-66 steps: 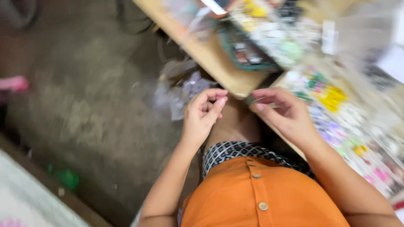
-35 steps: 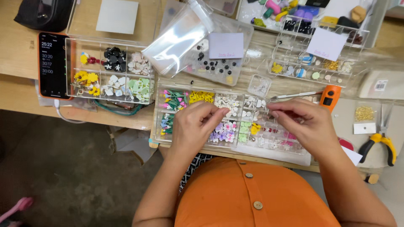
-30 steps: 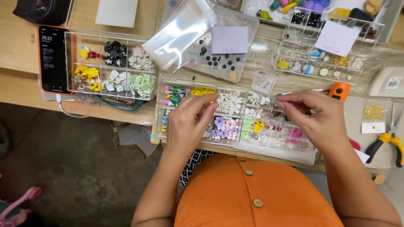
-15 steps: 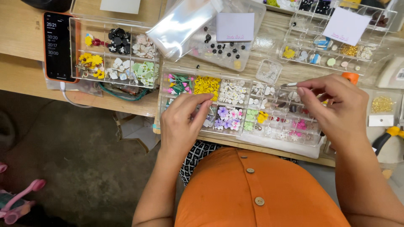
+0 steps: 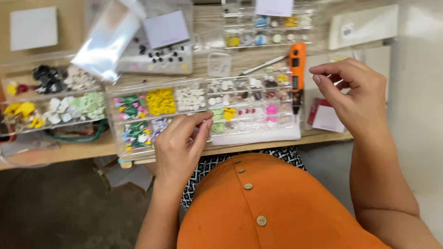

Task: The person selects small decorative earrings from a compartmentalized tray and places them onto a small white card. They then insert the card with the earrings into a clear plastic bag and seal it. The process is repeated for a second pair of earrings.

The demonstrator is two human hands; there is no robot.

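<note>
A clear compartment box (image 5: 203,107) of small coloured beads and flower pieces lies at the front of the wooden table (image 5: 69,152). My left hand (image 5: 181,144) hovers over its front edge, thumb and forefinger pinched together; whether a tiny piece sits between them cannot be told. My right hand (image 5: 356,94) is raised to the right of the box, past an orange electric hand tool (image 5: 297,69). Its thumb and forefinger pinch a thin metal pin (image 5: 339,82), mostly hidden by the fingers.
A second bead box (image 5: 50,101) stands at the left, and another (image 5: 265,32) at the back. A clear plastic bag (image 5: 108,39) lies over a tray of black beads (image 5: 161,56). Nearby are a small clear square container (image 5: 219,64), a red-and-white card packet (image 5: 325,117) and a green cable (image 5: 74,136).
My right hand has moved right, off the bead box and past the orange tool, still pinching the pin. My left hand stays at the box's front edge. The view has shifted right.
</note>
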